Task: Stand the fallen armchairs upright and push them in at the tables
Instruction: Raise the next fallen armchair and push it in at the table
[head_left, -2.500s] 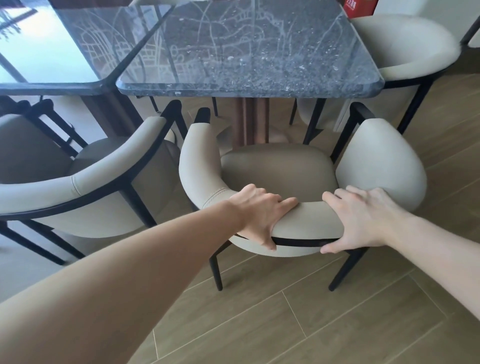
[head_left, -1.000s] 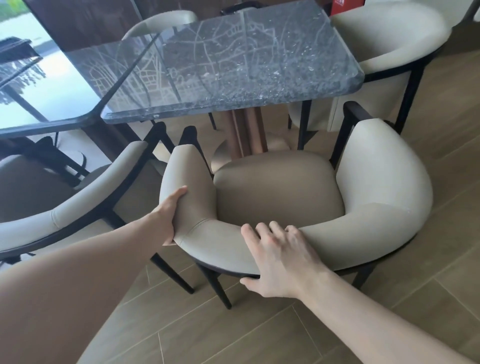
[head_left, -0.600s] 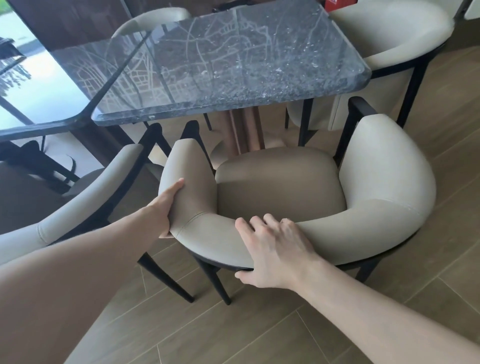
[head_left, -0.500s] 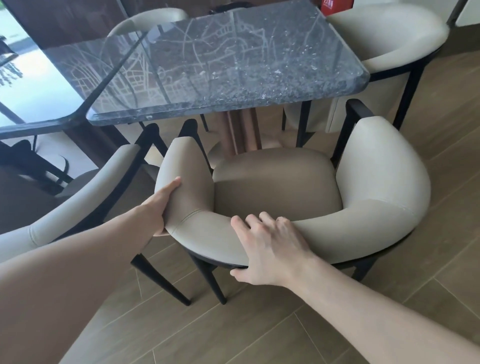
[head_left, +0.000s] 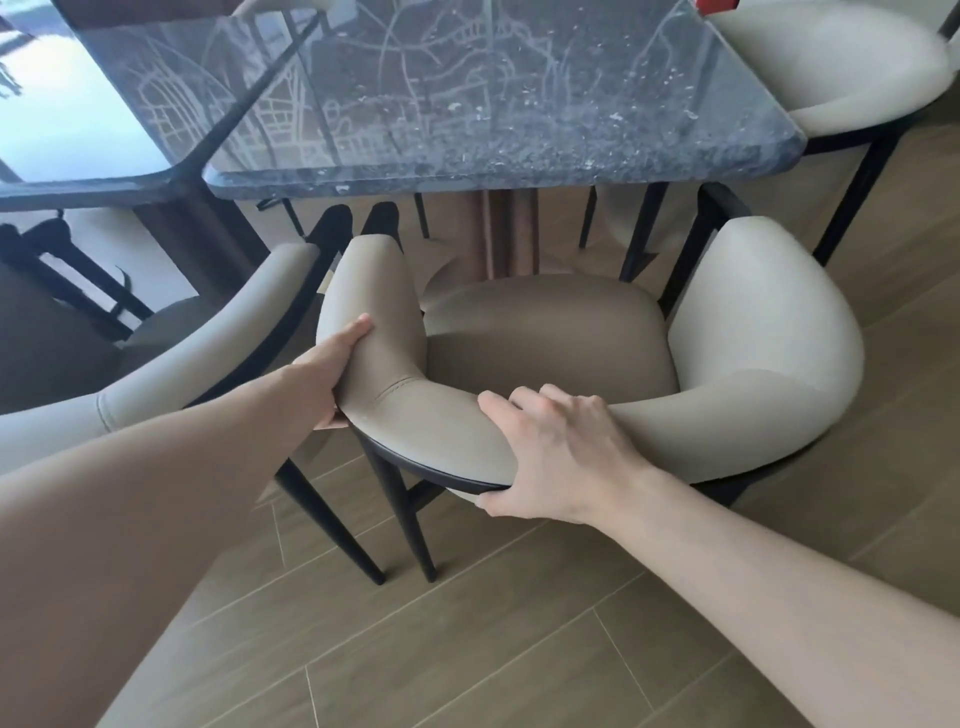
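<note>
A cream armchair (head_left: 753, 332) with black legs stands upright in front of me, facing the dark marble table (head_left: 509, 104). Its arm tips sit just below the table's near edge, the seat mostly outside it. My left hand (head_left: 330, 371) clasps the outer side of the chair's left arm. My right hand (head_left: 556, 457) is wrapped over the curved backrest, thumb under the black rim.
A second cream armchair (head_left: 171, 384) stands close on the left, its legs almost touching my chair's. A third armchair (head_left: 841, 67) is at the table's far right side. Another dark table (head_left: 78, 104) adjoins on the left. The floor is wood plank.
My left hand shifted from the backrest to the chair's left arm and my right hand moved leftward along the backrest. The chair has slid a little closer to the table.
</note>
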